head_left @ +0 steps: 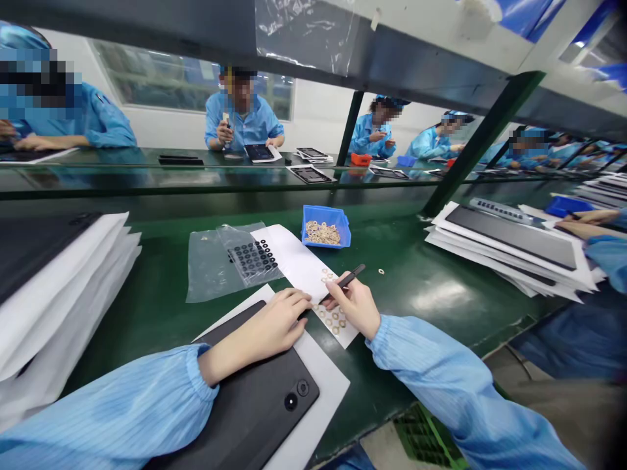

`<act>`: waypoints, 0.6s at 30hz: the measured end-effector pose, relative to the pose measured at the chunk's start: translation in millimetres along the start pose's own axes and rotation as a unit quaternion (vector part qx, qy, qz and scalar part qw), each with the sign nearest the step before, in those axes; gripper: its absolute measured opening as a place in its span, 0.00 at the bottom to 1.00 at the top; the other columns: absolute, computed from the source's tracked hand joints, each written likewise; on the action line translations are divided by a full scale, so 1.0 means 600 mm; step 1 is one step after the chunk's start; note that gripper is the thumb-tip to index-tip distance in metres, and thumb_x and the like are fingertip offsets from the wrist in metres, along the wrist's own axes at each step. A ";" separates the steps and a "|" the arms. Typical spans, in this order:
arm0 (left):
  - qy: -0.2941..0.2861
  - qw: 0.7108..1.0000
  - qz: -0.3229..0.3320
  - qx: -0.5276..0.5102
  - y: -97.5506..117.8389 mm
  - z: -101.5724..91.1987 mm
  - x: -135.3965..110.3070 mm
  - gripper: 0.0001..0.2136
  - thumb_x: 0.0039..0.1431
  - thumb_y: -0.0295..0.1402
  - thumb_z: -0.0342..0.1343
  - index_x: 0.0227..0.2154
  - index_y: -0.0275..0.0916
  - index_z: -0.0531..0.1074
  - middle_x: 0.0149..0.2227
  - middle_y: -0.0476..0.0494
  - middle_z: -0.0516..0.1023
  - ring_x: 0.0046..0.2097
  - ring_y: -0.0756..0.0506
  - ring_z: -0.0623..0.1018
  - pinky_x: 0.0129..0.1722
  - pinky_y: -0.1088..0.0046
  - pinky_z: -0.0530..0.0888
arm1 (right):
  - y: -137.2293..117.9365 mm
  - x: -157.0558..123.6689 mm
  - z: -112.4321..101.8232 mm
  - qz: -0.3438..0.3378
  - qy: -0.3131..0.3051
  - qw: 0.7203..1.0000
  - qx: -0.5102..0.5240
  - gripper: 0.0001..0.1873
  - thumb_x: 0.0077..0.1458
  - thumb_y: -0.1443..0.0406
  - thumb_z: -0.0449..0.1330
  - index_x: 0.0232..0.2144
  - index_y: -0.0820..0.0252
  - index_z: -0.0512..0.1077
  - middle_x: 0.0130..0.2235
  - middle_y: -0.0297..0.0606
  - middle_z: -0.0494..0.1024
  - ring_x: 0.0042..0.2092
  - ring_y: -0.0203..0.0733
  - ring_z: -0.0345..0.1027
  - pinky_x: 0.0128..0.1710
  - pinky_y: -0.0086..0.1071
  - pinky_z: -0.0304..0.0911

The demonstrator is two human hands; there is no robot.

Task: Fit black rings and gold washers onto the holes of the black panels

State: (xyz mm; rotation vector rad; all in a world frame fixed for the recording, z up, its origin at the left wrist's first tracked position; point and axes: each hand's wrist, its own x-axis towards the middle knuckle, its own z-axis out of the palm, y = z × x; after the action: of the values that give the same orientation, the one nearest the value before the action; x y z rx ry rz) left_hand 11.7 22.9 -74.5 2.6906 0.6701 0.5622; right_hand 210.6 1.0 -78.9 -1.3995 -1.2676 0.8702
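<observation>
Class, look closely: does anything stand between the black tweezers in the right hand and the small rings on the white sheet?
Nothing visible does. The tip of the black tweezers in the right hand sits close by the small rings on the white sheet. The left hand, on the dark panel, lies beside them, not between.

Pale blue sleeves (112, 408), a dark grey device back (245, 398), a bright blue bin (326, 225), black rings (253, 256) in neat rows

The left hand (267, 320) lies on a dark phone back (249, 385). The right hand (355, 303) holds black tweezers (350, 276) over a white paper (294, 261) with small gold rings (333, 318).
</observation>
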 end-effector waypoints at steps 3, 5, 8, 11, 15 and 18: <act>0.003 1.000 0.009 0.002 -0.001 0.001 0.000 0.12 0.61 0.24 0.47 0.46 0.32 0.70 0.50 0.35 0.73 0.54 0.39 0.69 0.55 0.57 0.69 | -0.001 0.004 0.000 0.006 -0.015 1.000 0.010 0.23 0.43 0.46 0.66 0.23 0.55 0.64 0.19 0.36 0.75 0.22 0.45 0.73 0.25 0.37 0.70; 0.003 1.000 0.012 0.002 -0.002 0.002 0.000 0.12 0.61 0.24 0.47 0.45 0.32 0.70 0.49 0.34 0.73 0.53 0.39 0.69 0.54 0.57 0.69 | -0.006 0.001 -0.001 0.013 -0.030 0.999 0.027 0.25 0.41 0.43 0.65 0.24 0.56 0.64 0.19 0.35 0.75 0.22 0.44 0.73 0.25 0.36 0.70; 0.001 1.000 0.011 -0.003 -0.007 0.005 0.004 0.12 0.61 0.25 0.47 0.45 0.32 0.70 0.49 0.35 0.73 0.53 0.39 0.70 0.55 0.57 0.69 | -0.019 -0.022 0.000 0.028 -0.070 0.995 0.061 0.27 0.41 0.42 0.65 0.25 0.58 0.65 0.21 0.34 0.75 0.23 0.41 0.73 0.26 0.34 0.70; 0.004 1.000 0.009 -0.014 -0.007 0.003 0.003 0.12 0.62 0.25 0.46 0.46 0.31 0.70 0.51 0.34 0.72 0.55 0.39 0.68 0.57 0.58 0.67 | -0.033 -0.065 0.003 0.069 -0.155 0.981 0.097 0.25 0.45 0.45 0.64 0.26 0.61 0.67 0.22 0.33 0.75 0.23 0.38 0.73 0.26 0.31 0.69; 0.023 0.999 -0.003 -0.032 0.016 -0.013 -0.040 0.13 0.65 0.25 0.42 0.47 0.32 0.69 0.53 0.35 0.70 0.58 0.41 0.66 0.59 0.60 0.66 | -0.036 -0.116 0.010 0.126 -0.192 0.965 0.129 0.26 0.46 0.44 0.63 0.26 0.60 0.65 0.21 0.32 0.73 0.21 0.36 0.71 0.24 0.30 0.68; 0.016 0.999 -0.007 -0.048 0.048 -0.029 -0.100 0.12 0.66 0.25 0.42 0.46 0.36 0.69 0.51 0.38 0.72 0.56 0.45 0.68 0.56 0.67 0.69 | -0.029 -0.131 0.017 0.124 -0.177 0.970 0.113 0.25 0.48 0.43 0.61 0.27 0.59 0.64 0.19 0.32 0.73 0.20 0.36 0.69 0.23 0.30 0.67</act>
State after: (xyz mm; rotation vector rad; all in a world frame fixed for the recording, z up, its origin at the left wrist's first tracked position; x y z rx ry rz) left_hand -33.7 -27.6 -66.3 2.5915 0.6526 0.6184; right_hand 181.7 -74.6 -73.4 -1.2720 -1.2209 1.4414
